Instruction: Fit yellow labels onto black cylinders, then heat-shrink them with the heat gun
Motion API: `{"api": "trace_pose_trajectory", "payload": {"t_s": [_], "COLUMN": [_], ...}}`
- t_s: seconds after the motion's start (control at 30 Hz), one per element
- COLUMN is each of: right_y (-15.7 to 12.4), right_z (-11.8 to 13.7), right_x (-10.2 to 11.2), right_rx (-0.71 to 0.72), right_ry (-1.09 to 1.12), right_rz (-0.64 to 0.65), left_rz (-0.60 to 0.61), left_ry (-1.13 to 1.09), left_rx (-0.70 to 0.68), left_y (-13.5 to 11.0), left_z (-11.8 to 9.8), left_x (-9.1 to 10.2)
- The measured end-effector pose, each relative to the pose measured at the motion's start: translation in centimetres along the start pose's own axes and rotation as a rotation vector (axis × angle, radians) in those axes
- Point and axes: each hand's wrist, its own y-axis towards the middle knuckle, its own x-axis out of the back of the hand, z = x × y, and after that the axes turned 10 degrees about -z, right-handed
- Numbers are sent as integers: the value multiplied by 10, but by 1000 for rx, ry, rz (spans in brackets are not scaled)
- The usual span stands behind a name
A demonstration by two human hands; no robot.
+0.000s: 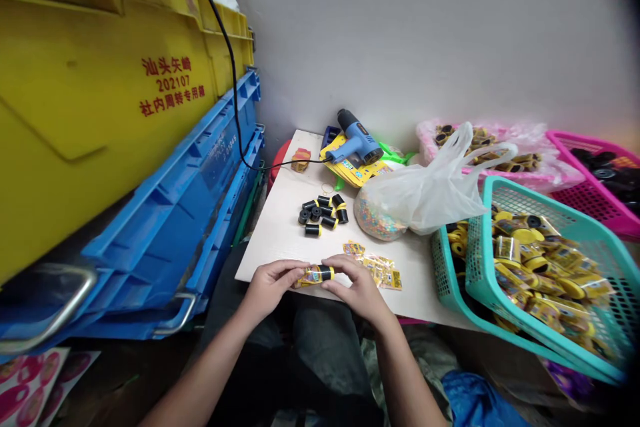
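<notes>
Black cylinder (pixel 327 273), apparently part-way into printed sleeve (pixel 311 275), over table's (pixel 270 240) near edge: left hand (pixel 270 290) pinching sleeve, right hand (pixel 363 287) parted only to cylinder's width, gripping yellow end. Risk: creasing or splitting if pushed askew. Beyond: flat sleeves (pixel 391 278), easily brushed off; loose cylinders (pixel 313 231), prone to rolling if knocked.

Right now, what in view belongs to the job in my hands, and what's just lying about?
Seems part of the job: the tube and wrapper you're holding; loose black tubes; flat wrappers; teal basket of wrapped pieces; possibly the heat gun.

Seems just lying about: knotless white bag; yellow crate; blue crates; printed sheets.
</notes>
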Motion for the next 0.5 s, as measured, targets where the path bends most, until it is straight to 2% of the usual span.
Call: {"api": "trace_pose_trajectory", "payload": {"t_s": [0.17,0.3,0.4,0.5], "right_y": [-4,-12,-19,-23], "right_z": [0,-7,-10,-12], "right_x": [-8,-30,-51,-65], "right_rx": [-63,-199,-311,-363], "right_ry": [161,388,544,632], "right_rz": [35,0,36,61], "left_rz": [153,140,160,185], "left_ry": [-112,-159,-167,-115], "left_rx": [156,165,168,192], "left_y": [-6,-11,-13,-15], "left_z": [-9,-10,-8,-5], "left_x": [-6,-15,-18,-18]}}
